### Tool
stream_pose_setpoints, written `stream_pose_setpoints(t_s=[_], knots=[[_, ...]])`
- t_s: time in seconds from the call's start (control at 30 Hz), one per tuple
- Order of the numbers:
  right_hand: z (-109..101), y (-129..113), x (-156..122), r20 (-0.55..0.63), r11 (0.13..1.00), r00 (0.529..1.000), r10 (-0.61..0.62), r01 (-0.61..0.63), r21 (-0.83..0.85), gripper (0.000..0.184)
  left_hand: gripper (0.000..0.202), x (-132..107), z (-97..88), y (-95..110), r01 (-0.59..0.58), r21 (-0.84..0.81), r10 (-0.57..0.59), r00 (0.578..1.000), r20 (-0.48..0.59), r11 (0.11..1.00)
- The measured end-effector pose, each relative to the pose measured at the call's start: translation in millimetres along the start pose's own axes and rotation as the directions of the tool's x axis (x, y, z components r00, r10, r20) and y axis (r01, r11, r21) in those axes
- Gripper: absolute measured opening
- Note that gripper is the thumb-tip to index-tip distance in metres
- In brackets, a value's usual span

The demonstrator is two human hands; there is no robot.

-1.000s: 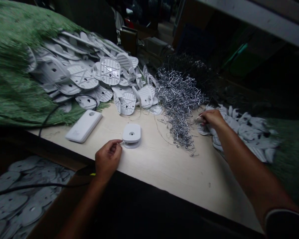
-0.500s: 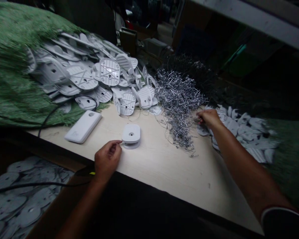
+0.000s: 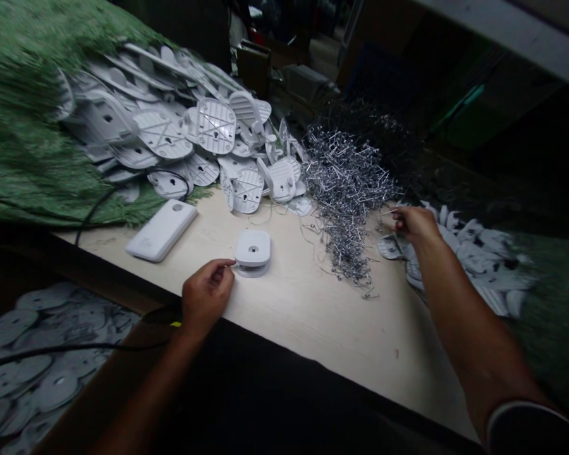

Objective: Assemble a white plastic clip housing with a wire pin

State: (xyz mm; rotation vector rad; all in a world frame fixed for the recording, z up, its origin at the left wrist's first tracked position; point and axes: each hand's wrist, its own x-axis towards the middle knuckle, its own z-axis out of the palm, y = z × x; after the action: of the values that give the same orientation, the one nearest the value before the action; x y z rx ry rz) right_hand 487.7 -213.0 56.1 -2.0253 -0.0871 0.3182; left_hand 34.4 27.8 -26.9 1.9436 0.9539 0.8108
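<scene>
On the pale wooden workbench [image 3: 313,328], the left hand [image 3: 206,297] rests half-open with its fingertips at the edge of a white plastic clip [image 3: 252,251], while the right hand [image 3: 420,226] pinches a thin wire [image 3: 386,213] beside a heap of metal staples [image 3: 348,202].

Two bare hands, left hand [image 3: 206,299] near, right hand [image 3: 416,226] farther right. Both forearms bare: left forearm [image 3: 145,385] mostly lost in shadow at the near edge, right forearm [image 3: 469,328] long and fully lit. Dark short sleeve [image 3: 526,433] at near right, pale thin trim along its cuff. No cables, tags or markings visible on the body.
</scene>
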Motion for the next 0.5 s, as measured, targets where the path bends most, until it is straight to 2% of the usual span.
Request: stream_pose_setpoints(t_s=[0.3,0.5], knots=[[1,-2,-2,-0.052,1.0,0.999,-0.005,0.007,0.026,0.019,0.027,0,0.5,-2,-0.006,0.012,0.006,1.0,-0.011,1.0],[-7,-8,-15,-0.087,0.998,0.995,-0.038,0.043,0.049,0.019,0.027,-1,0.2,-1,-0.012,-0.002,0.012,1.0,-0.01,1.0]])
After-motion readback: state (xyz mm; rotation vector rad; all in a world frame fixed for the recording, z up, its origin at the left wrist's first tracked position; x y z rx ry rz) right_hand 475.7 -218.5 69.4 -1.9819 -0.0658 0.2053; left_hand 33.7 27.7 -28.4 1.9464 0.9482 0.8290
